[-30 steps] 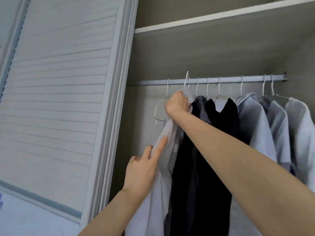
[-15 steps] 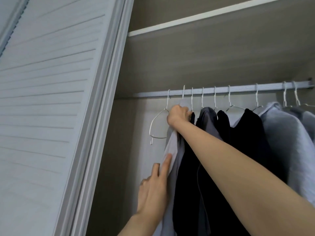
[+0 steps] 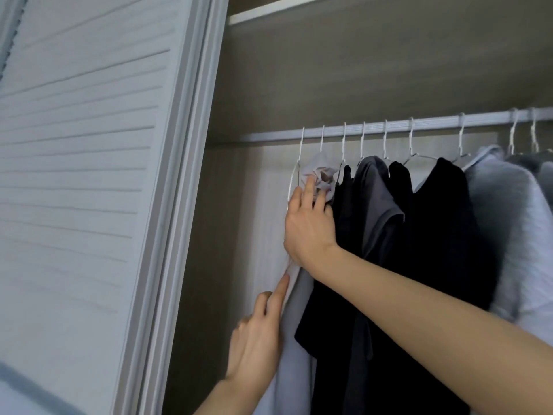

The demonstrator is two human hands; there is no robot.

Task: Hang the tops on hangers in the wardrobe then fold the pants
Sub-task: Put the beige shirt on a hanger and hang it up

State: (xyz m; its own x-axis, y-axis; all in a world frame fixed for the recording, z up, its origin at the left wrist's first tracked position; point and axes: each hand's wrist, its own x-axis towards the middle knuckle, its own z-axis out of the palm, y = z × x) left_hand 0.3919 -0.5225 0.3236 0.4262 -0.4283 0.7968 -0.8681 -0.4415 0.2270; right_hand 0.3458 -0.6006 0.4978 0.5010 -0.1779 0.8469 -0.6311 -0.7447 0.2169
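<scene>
Pale top [image 3: 318, 175] on hanger, right hand [image 3: 309, 226] & left hand [image 3: 257, 336] touching it.

Dim, soft daylight; slight blur

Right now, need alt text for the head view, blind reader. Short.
A person's right hand presses the bunched shoulder of a pale grey top hanging at the left end of a wardrobe rail, while the left hand touches its edge lower down. Black and grey tops hang to its right on white wire hangers; a louvred door stands left.
</scene>
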